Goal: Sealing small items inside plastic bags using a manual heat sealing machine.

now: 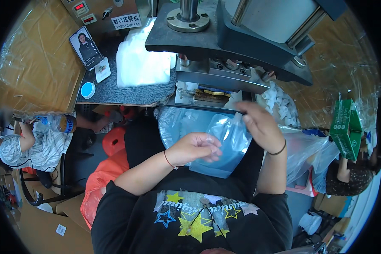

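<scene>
A clear plastic pouch (228, 132) with a small spout at its top lies in a translucent blue tub (218, 171) across my lap. My left hand (194, 149) hovers over the pouch's left side, fingers loosely bent and apart from the thumb, with nothing visible in them. Beside the pouch's spout is my right hand (263, 127), its fingers stretched toward the press and the thumb apart. Its fingertips are slightly blurred. Just beyond the tub, the press machine (224, 78) has a metal bar above a small work plate (213, 95).
Left of the press, a stack of whitish plastic pouches (143, 63) lies on dark cloth. A phone (86, 48) leans near a round blue-lidded container (88, 90). White spouts (279, 101) are heaped to the right, by a green box (346, 129). Other people sit on both sides.
</scene>
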A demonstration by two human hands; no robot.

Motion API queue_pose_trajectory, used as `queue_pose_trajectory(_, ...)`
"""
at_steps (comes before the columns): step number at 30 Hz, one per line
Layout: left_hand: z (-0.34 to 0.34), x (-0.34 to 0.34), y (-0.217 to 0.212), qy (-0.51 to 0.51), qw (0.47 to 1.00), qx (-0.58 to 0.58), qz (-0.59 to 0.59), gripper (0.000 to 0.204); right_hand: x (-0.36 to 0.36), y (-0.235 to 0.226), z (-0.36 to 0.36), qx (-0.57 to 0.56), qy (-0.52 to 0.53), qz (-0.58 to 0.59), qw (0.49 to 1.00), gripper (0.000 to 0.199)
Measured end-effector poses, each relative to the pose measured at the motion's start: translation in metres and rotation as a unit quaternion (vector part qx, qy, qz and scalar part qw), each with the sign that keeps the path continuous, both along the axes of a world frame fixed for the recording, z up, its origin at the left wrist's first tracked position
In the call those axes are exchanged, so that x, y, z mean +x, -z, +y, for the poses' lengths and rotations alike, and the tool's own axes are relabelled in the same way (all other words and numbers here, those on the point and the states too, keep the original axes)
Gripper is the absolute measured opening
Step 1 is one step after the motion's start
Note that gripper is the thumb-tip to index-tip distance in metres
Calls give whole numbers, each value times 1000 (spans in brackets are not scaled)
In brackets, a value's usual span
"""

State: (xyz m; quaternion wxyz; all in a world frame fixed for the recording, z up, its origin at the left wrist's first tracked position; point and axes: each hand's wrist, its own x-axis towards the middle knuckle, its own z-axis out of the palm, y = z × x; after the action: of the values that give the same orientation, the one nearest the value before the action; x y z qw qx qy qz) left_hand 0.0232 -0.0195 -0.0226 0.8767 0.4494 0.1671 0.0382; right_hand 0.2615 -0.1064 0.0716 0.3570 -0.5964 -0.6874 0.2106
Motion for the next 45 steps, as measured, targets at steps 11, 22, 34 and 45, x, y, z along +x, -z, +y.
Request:
queue_pose_trajectory(11, 49, 13, 4, -125, 992, -32, 15, 17, 72, 42, -17, -103, 290, -268, 913, 24)
queue_pose_trajectory(22, 123, -61, -9, -155, 480, 834, 225, 60, 83, 65, -27, -20, 342, -254, 904, 12)
queue_pose_trajectory(34, 53, -59, -23, -205, 906, 365, 53, 13, -10, 10, -12, 116, 118, 22, 986, 7)
queue_pose_trajectory(45, 3, -20, -9, -41, 997, 49, -38, 25, -13, 8, 1, 29, 4, 161, 987, 13)
